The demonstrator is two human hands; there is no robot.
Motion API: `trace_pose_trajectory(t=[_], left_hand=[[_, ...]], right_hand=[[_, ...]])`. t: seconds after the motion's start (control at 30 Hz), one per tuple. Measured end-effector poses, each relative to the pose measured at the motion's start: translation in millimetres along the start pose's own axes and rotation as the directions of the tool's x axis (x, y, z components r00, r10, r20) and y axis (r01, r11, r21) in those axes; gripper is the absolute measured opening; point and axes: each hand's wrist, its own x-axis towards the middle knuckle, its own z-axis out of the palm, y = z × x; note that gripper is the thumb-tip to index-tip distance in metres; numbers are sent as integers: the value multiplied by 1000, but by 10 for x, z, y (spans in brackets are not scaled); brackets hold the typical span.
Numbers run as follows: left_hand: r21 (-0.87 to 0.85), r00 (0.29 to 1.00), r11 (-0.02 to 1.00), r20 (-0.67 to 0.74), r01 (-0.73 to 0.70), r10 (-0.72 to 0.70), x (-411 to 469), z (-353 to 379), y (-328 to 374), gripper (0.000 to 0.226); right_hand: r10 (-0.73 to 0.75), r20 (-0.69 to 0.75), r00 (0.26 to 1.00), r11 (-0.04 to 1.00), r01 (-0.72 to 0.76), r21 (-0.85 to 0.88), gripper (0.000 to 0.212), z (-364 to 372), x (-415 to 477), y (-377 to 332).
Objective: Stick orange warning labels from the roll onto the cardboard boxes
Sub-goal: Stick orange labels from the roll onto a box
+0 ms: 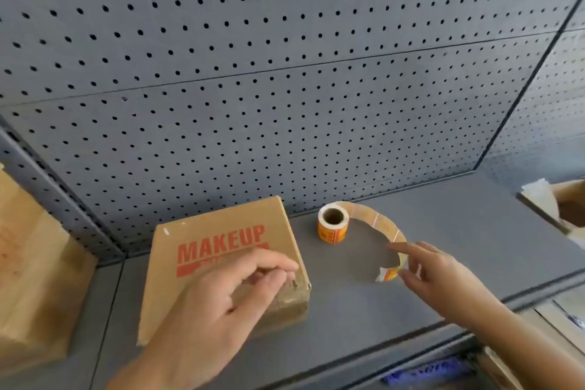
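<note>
A cardboard box (221,231) printed "MAKEUP" in red lies flat on the grey shelf (364,304). My left hand (221,301) hovers over the box's near right corner, thumb pressed against curled fingers, with nothing visible in them. To the right of the box, a small roll of orange labels (332,225) stands on end. Its backing strip (376,222) curls out to the right and towards me. My right hand (443,275) pinches the strip's free end, where an orange label (390,274) partly shows.
A dark pegboard wall (285,73) rises behind the shelf. A large cardboard box (31,263) stands at the left edge. An open carton (563,206) sits at the far right. Below the shelf's front lip lies something blue (424,372).
</note>
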Motion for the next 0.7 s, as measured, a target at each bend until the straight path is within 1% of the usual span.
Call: trace_pose_trajectory(t=[0.07,0.1,0.17,0.27,0.4,0.5,0.57,0.63,0.7], left_hand=[[8,1000,1000,16,-6,6,189,54,-63,22],[11,1000,1000,14,-1,1,266,80,-113,21],[46,1000,999,21,16,-17,383,134,-157,23],[77,999,997,43,14,-17,495,213,-188,21],[86,998,996,61,16,-21,673,330,-221,13],[40,996,999,80,33,-36,793,419,-236,14],[-3,995,999,95,36,-35,850,455,-278,17],[-44,992,998,119,51,-45,881,478,-371,18],[-89,993,993,102,75,-66,894,486,-470,15]], right_hand=[[12,44,999,989,-6,-145,43,-31,91,-72],[15,58,998,981,-3,-192,41,-24,125,-72],[4,74,997,967,15,-253,31,-22,162,-102],[-18,88,996,965,40,-258,20,-56,169,-92],[-149,59,987,988,151,-40,15,-188,189,-258],[-246,-29,969,961,248,119,16,-292,189,-491],[-273,-88,958,936,286,205,14,-338,199,-665],[-293,-123,948,915,315,252,13,-343,228,-812],[-306,-140,941,905,334,262,11,-315,278,-917]])
